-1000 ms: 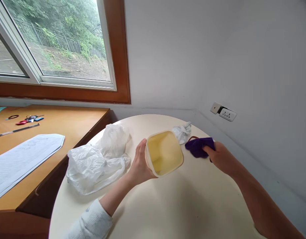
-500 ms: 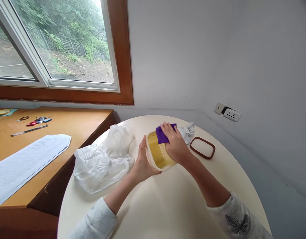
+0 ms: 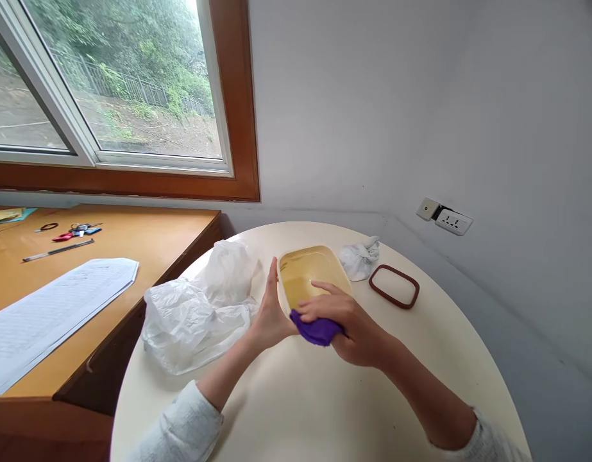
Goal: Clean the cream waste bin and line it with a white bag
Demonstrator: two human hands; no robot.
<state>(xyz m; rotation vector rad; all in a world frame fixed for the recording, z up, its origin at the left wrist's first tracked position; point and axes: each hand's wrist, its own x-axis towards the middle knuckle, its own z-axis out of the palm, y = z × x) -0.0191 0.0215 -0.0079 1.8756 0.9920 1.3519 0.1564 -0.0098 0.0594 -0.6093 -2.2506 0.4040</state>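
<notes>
Yellowish container: just below and right of the frame's centre, tilted, open mouth facing up and toward the camera; outline squarish, long axis cannot be told. Left hand grips its left side. Right hand holds a bunched purple cloth at the near rim; the cloth's long axis runs left to right, dipping slightly rightward.

A pale yellow, square plastic container with rounded corners stands open and tilted, its mouth toward the viewer; a crumpled purple cloth covers part of the container's near rim.
</notes>
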